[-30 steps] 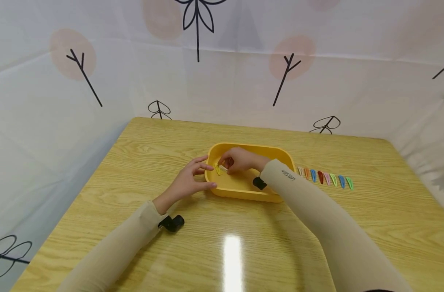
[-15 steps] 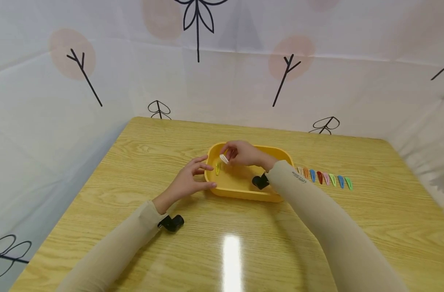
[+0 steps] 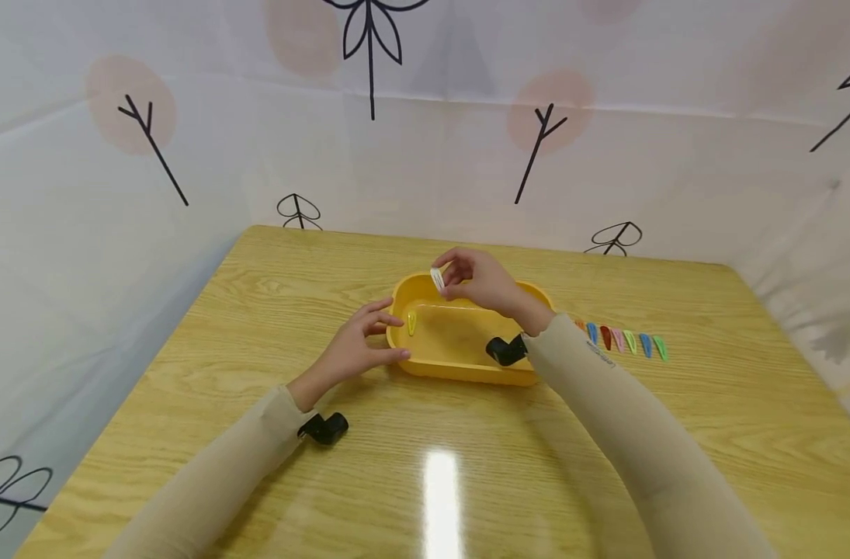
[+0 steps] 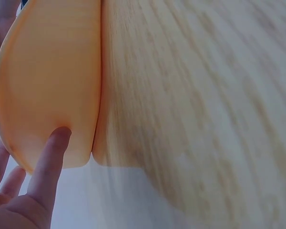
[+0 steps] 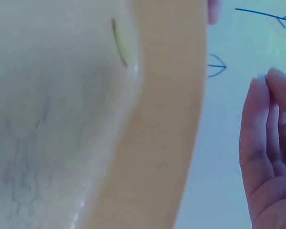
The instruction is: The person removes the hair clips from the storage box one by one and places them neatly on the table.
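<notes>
My right hand (image 3: 483,279) pinches a white hair clip (image 3: 437,279) between thumb and fingertips, above the far rim of the yellow tray (image 3: 466,373). Only a sliver of this white hair clip (image 5: 261,77) shows between the fingertips in the right wrist view. My left hand (image 3: 358,341) rests at the tray's left end, fingers spread and fairly straight. Its thumb (image 4: 57,148) touches the outer wall in the left wrist view. On the tray floor, near the left end, lies a yellow hair clip (image 3: 412,324).
Right of the tray, a row of hair clips lies on the wooden table (image 3: 292,272), among them a red clip (image 3: 606,338), a pink clip (image 3: 618,340) and a green clip (image 3: 660,348). My right sleeve hides the row's left end. A printed cloth (image 3: 452,155) hangs behind.
My right hand has lifted the white hair clip from the tray floor, up and slightly right toward the far rim. The yellow hair clip stays in the tray; my left hand keeps its place.
</notes>
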Available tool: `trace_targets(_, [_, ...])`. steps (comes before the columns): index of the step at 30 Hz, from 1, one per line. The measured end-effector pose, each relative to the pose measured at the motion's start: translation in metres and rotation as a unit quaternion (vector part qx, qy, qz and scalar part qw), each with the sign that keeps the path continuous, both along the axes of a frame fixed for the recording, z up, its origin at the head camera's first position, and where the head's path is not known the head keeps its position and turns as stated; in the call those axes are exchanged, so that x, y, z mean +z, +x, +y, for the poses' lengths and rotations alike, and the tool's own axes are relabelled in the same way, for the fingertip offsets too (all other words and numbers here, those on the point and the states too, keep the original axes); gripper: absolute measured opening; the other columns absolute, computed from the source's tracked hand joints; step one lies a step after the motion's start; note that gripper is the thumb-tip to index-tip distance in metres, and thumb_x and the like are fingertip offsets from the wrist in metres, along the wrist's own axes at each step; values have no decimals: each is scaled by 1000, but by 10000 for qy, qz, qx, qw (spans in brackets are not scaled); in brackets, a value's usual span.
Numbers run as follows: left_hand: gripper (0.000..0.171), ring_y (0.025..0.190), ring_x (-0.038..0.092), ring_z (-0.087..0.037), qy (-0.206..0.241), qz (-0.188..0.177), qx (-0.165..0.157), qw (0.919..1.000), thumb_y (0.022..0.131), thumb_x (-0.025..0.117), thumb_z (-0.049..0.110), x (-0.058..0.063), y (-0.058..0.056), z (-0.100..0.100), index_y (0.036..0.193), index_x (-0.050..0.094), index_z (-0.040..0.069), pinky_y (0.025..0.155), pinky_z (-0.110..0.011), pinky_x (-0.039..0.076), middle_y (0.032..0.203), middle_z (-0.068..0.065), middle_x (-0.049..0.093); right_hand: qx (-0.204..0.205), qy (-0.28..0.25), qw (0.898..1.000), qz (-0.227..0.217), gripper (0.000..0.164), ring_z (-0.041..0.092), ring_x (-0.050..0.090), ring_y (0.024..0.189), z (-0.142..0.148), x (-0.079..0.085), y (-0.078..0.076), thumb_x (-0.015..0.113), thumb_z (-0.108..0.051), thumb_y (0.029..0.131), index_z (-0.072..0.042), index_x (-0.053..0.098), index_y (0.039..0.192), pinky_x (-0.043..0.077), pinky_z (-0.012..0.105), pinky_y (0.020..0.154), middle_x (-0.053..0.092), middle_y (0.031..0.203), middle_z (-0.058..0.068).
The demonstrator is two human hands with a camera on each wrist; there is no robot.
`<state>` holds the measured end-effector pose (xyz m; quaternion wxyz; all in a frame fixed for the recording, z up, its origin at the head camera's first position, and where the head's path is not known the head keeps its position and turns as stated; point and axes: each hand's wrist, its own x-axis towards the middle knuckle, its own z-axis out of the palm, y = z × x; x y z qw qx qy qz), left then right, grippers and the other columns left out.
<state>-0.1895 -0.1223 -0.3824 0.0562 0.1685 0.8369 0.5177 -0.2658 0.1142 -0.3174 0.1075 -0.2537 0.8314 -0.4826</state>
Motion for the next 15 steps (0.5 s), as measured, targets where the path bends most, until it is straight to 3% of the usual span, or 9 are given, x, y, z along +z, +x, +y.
trace_targets(10, [49,113,52,-31,-52,9,-14,10000,75,80,28,-2,0,-1,114,63,4,91,-38,47,147,-2,31,-416,-397,9983,-111,36,26,57,81,21,14,18,68,4,82,-3,58,116,52,44,78,58,92,15])
trace_targets(15, [49,113,51,-31,-17,37,-44,10000,75,80,28,-2,1,-2,115,63,4,91,-39,47,147,-1,30,-547,-418,9976,-114,36,26,57,82,30,18,24,67,4,83,-2,57,117,52,44,78,58,93,15])
